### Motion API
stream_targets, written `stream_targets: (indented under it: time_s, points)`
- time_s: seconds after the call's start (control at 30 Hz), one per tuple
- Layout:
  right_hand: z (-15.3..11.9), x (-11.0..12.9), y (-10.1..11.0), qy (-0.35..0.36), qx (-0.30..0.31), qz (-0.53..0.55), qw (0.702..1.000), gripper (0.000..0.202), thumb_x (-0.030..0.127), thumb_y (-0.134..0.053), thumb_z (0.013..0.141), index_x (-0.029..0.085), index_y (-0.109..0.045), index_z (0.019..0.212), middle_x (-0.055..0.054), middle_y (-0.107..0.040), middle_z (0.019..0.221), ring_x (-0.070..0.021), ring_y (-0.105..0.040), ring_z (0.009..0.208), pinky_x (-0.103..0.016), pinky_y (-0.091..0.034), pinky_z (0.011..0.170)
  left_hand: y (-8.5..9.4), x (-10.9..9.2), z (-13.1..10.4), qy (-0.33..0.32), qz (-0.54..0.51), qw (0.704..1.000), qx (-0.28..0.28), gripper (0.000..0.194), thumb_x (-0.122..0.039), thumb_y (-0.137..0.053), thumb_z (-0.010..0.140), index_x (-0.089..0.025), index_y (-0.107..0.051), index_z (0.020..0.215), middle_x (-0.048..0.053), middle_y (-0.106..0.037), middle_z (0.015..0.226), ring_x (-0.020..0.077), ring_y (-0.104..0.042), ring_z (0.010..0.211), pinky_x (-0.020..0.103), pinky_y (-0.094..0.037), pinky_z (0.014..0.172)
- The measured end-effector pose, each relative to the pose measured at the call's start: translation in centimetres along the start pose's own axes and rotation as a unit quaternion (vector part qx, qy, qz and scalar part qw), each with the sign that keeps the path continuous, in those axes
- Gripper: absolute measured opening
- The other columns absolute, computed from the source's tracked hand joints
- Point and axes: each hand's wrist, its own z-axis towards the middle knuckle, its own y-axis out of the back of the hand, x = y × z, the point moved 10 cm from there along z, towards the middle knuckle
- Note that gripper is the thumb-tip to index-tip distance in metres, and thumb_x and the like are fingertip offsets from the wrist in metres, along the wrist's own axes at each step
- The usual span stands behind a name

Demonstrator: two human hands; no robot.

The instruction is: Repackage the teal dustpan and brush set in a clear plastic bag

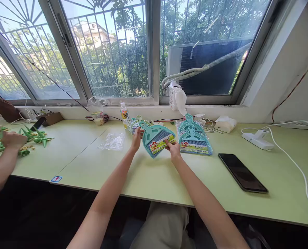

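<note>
Both hands hold a teal mini dustpan and brush set (155,136) with a colourful paper label, tilted above the pale green table (148,176). My left hand (137,138) grips its left edge. My right hand (173,149) pinches the lower right corner at the label. Just right of it lies a stack of the same sets in clear bags (194,136). An empty clear plastic bag (112,141) lies on the table left of my left hand. Another teal set (134,123) sits behind, near the bottle.
A black phone (242,172) lies at the right. A white power strip (257,139) with cables, a tissue pack (225,123) and a drink bottle (124,114) stand along the window wall. At far left another person's hands (12,139) work on green plastic pieces (37,136).
</note>
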Motion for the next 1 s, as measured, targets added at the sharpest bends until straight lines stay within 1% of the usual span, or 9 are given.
stream_targets:
  time_s: [0.07, 0.13, 0.3, 0.37, 0.5, 0.6, 0.8, 0.9, 1.0]
  points:
    - [0.4, -0.1, 0.4, -0.002, -0.005, -0.002, 1.000, 0.037, 0.029, -0.089, 0.054, 0.018, -0.059, 0.072, 0.000, -0.069, 0.073, -0.0168, -0.069, 0.072, -0.028, -0.061, 0.064, -4.2, 1.1, -0.9, 0.038, -0.070, 0.992, 0.097, 0.053, -0.060, -0.051, 0.084, -0.015, -0.062, 0.110, 0.013, -0.066, 0.110, 0.0274, -0.060, 0.106, 0.042, -0.046, 0.095]
    - [0.9, -0.5, 0.4, -0.013, 0.006, -0.017, 1.000, 0.035, 0.028, -0.087, 0.056, 0.018, -0.059, 0.073, -0.001, -0.069, 0.072, -0.0171, -0.068, 0.072, -0.029, -0.060, 0.064, -5.4, 1.8, -1.3, 0.052, -0.103, 0.986, 0.117, 0.052, -0.056, -0.062, 0.077, -0.015, -0.063, 0.108, 0.011, -0.067, 0.110, 0.0274, -0.060, 0.106, 0.041, -0.046, 0.094]
    - [1.0, -0.5, -1.5, 0.025, 0.089, -0.182, 0.979, 0.028, 0.021, -0.075, 0.067, 0.019, -0.060, 0.090, -0.001, -0.072, 0.084, -0.0181, -0.069, 0.078, -0.035, -0.058, 0.073, -1.4, 2.1, 0.2, 0.055, -0.088, 0.995, 0.006, 0.035, -0.043, -0.061, 0.079, -0.016, -0.065, 0.101, 0.010, -0.068, 0.109, 0.0261, -0.060, 0.109, 0.038, -0.045, 0.095]
    - [0.5, -0.3, -2.2, 0.060, 0.117, -0.305, 0.943, 0.041, 0.011, -0.065, 0.071, 0.022, -0.057, 0.110, -0.001, -0.073, 0.090, -0.0178, -0.069, 0.084, -0.035, -0.056, 0.078, 0.9, 1.9, 0.8, 0.045, -0.061, 0.995, -0.059, 0.032, -0.039, -0.059, 0.081, -0.015, -0.066, 0.102, 0.011, -0.067, 0.111, 0.0249, -0.059, 0.112, 0.036, -0.044, 0.096]
    - [-0.5, 0.6, -2.5, 0.153, 0.114, -0.520, 0.833, 0.065, -0.003, -0.048, 0.073, 0.018, -0.043, 0.134, -0.010, -0.070, 0.107, -0.0197, -0.066, 0.100, -0.033, -0.050, 0.088, 4.1, 0.9, 0.6, 0.015, 0.014, 0.986, -0.164, 0.036, -0.040, -0.052, 0.087, -0.013, -0.064, 0.108, 0.012, -0.068, 0.104, 0.0228, -0.062, 0.101, 0.034, -0.045, 0.089]
    - [-1.3, 1.4, -3.0, 0.233, 0.105, -0.593, 0.763, 0.070, -0.004, -0.045, 0.073, 0.015, -0.039, 0.139, -0.015, -0.060, 0.124, -0.0204, -0.062, 0.108, -0.031, -0.048, 0.091, 4.8, -0.1, 0.1, -0.014, 0.067, 0.980, -0.186, 0.041, -0.044, -0.050, 0.089, -0.013, -0.065, 0.110, 0.012, -0.069, 0.096, 0.0222, -0.063, 0.090, 0.033, -0.046, 0.082]
    - [-3.5, 2.8, -4.8, 0.314, 0.087, -0.673, 0.664, 0.067, 0.011, -0.057, 0.081, 0.018, -0.036, 0.144, -0.017, -0.038, 0.147, -0.0277, -0.044, 0.130, -0.038, -0.044, 0.098, 3.6, -1.3, -0.3, -0.051, 0.099, 0.982, -0.149, 0.041, -0.045, -0.052, 0.088, -0.013, -0.067, 0.107, 0.009, -0.068, 0.084, 0.0196, -0.061, 0.076, 0.030, -0.044, 0.071]
    - [-4.5, 3.0, -5.8, 0.302, 0.104, -0.715, 0.621, 0.039, 0.023, -0.050, 0.091, 0.018, -0.053, 0.130, -0.016, -0.052, 0.136, -0.0280, -0.050, 0.124, -0.038, -0.043, 0.095, 4.0, -1.3, -0.3, -0.051, 0.099, 0.981, -0.158, 0.043, -0.047, -0.053, 0.087, -0.012, -0.067, 0.107, 0.005, -0.063, 0.072, 0.0170, -0.056, 0.066, 0.028, -0.042, 0.065]
    - [-4.9, 1.1, -6.0, 0.210, 0.174, -0.749, 0.604, 0.030, 0.025, -0.038, 0.097, 0.017, -0.066, 0.106, -0.014, -0.068, 0.110, -0.0234, -0.063, 0.101, -0.033, -0.046, 0.085, 5.4, -1.0, -0.2, -0.044, 0.101, 0.975, -0.193, 0.042, -0.048, -0.050, 0.089, -0.014, -0.067, 0.106, 0.003, -0.061, 0.069, 0.0165, -0.056, 0.065, 0.027, -0.040, 0.062]
